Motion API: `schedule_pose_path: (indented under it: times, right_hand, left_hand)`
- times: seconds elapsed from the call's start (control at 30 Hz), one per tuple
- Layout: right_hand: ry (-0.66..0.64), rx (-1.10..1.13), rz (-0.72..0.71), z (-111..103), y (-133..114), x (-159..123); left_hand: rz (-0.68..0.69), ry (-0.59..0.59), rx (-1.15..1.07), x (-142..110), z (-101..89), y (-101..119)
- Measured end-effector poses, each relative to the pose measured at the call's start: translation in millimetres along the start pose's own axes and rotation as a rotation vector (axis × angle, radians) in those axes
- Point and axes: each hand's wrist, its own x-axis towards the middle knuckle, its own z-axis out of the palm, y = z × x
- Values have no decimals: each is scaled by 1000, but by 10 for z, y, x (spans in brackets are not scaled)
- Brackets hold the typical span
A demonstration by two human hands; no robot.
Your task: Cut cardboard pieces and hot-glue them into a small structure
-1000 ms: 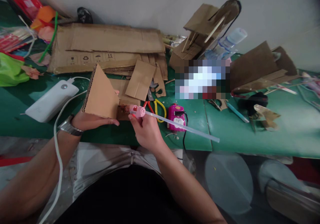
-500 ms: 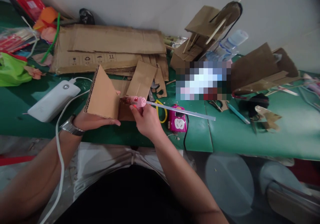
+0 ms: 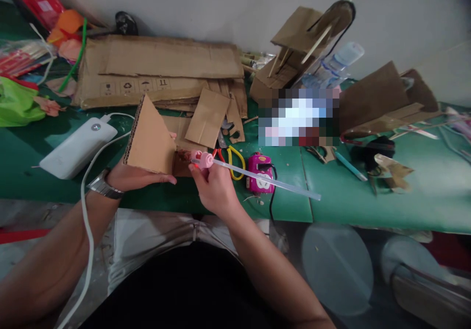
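Note:
My left hand (image 3: 138,178) is closed on a folded piece of cardboard (image 3: 152,140), its thumb along the lower edge and a fingertip showing at the far side. A pink glue gun (image 3: 200,158) is gripped in my right hand (image 3: 218,187), its dark, stained front end close to the cardboard's right edge. Whether the nozzle touches the cardboard, I cannot tell. From the back of the gun a long clear glue stick (image 3: 268,179) sticks out to the right. Yellow-handled scissors (image 3: 237,162) lie just beyond my right hand.
A magenta power socket (image 3: 260,174) with a black cord sits right of the scissors. A white power bank (image 3: 78,147) and its cable are at left. Stacked cardboard sheets (image 3: 169,59) lie behind; cardboard constructions (image 3: 371,98) and a water bottle (image 3: 340,62) stand at right.
My right hand has lowered slightly and tilted the glue gun, so the glue stick's far end points lower. More of the scissors shows. My left hand keeps its hold on the cardboard.

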Motion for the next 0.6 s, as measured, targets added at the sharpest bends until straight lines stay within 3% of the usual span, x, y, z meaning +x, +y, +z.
schedule_pose_path:
  times: [0.4, 0.6]
  right_hand:
    - [-51, 24, 60, -60, -9, -93]
    - [-63, 34, 89, -159, -8, 48]
  left_hand:
    - [-79, 46, -227, 8, 30, -34]
    - [-10, 48, -223, 1, 14, -34]
